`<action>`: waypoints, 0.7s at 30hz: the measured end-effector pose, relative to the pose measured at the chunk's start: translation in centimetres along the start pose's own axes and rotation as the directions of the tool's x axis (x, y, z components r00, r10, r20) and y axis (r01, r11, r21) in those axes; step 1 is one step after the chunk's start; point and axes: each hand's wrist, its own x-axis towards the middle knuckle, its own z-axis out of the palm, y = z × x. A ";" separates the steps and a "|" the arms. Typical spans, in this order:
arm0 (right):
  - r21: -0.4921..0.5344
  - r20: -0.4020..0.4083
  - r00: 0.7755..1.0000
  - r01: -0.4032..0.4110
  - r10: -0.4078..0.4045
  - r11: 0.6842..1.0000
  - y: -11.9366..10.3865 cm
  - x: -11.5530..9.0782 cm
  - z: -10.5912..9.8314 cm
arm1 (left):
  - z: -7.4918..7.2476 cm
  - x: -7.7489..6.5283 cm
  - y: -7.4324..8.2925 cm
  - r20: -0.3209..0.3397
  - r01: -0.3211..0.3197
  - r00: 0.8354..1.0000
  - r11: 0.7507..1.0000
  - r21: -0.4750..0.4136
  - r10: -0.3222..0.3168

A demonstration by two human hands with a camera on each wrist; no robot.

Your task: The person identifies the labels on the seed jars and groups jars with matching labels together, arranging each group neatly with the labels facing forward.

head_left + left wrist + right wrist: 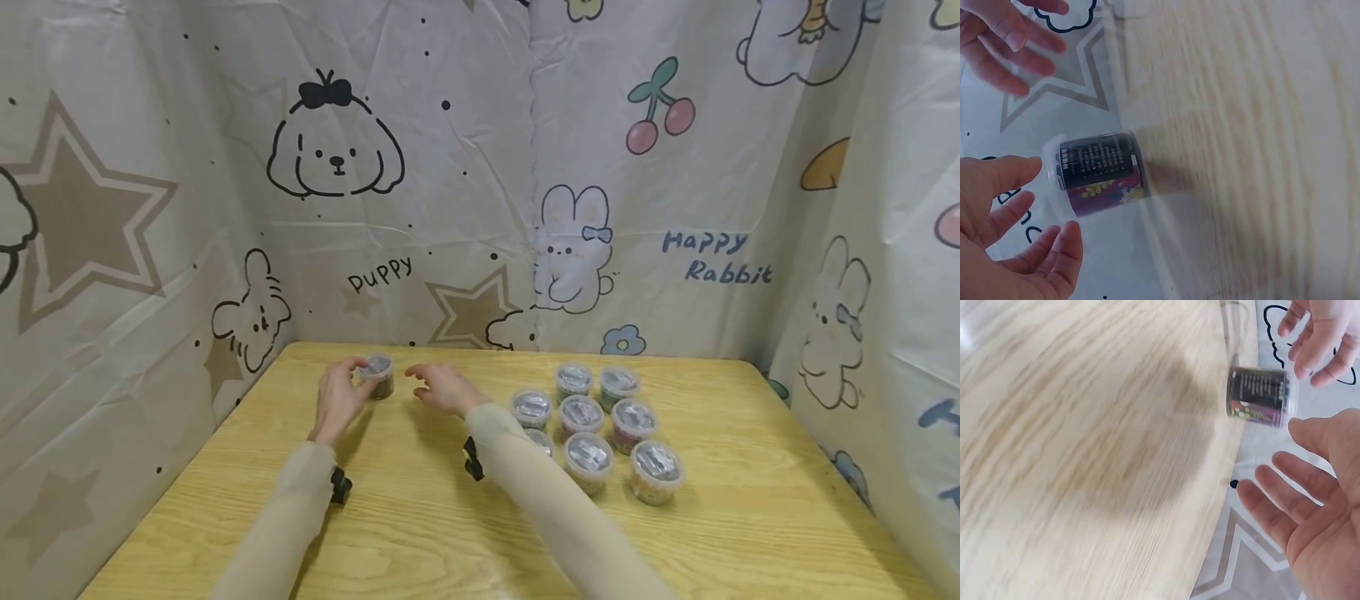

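One small lidded plastic tub [382,386] stands upright near the far left part of the wooden table. Its side carries a black and purple label with pale print, plain in the left wrist view on the tub [1100,172]. My left hand [341,402] is at the tub's left side, thumb and fingers spread apart around the lid, tips right at the rim. To the right of the tub, my right hand [447,390] hovers with loosely bent fingers, nothing held. In the right wrist view that right hand [1325,519] has its fingers apart, thumb near the lid.
Several similar lidded tubs [581,414] stand grouped on the table's right half, partly behind my right forearm. A printed curtain [465,167] hangs behind and beside the table [420,517]. Each wrist wears a small black device [340,485].
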 end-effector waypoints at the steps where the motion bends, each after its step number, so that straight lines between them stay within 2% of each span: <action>1: -0.014 0.013 1.000 -0.005 0.005 1.000 -0.2 0.2 0.1 | 0.0 0.1 0.0 0.008 -0.005 1.000 1.000 0.005 0.005; 6: -0.099 0.053 0.997 -0.043 0.049 0.994 -1.1 1.6 0.9 | 0.2 0.5 -0.3 0.034 -0.004 0.999 1.000 0.017 0.003; 10: -0.125 0.099 0.990 -0.091 0.103 0.988 -2.0 2.2 1.4 | 0.5 0.7 -0.6 0.033 -0.008 0.999 1.000 0.022 0.007; 14: -0.108 0.144 0.977 -0.143 0.158 0.984 -2.6 2.3 1.6 | 0.8 1.0 -0.5 0.024 -0.018 1.000 1.000 0.023 0.017; 21: -0.083 0.179 0.970 -0.152 0.165 0.985 -3.0 2.4 1.9 | 1.3 1.3 -0.1 0.033 0.038 0.999 0.998 0.052 -0.040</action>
